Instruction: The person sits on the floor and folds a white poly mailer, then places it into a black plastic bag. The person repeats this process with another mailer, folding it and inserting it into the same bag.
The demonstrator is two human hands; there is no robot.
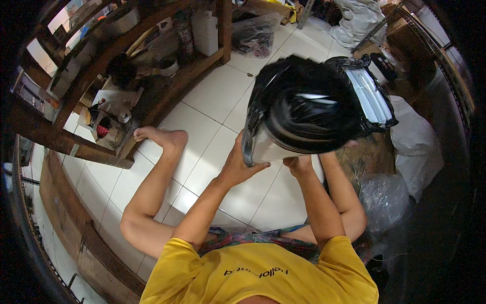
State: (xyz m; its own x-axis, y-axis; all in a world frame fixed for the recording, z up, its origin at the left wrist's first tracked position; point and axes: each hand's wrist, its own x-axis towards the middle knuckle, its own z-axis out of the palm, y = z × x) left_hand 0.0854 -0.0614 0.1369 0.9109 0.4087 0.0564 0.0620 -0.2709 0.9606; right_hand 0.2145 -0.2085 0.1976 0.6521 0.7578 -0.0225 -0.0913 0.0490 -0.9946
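Over the tiled floor (202, 119), both hands (238, 164) (299, 164) grasp a black plastic bundle (298, 114), beyond a yellow shirt (263, 253) with dark lettering (276, 272).

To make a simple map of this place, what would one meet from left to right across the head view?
Small red object, the person's left foot, left hand, black plastic bundle, white sack at right. The right hand, overlapping the bundle, is left out.
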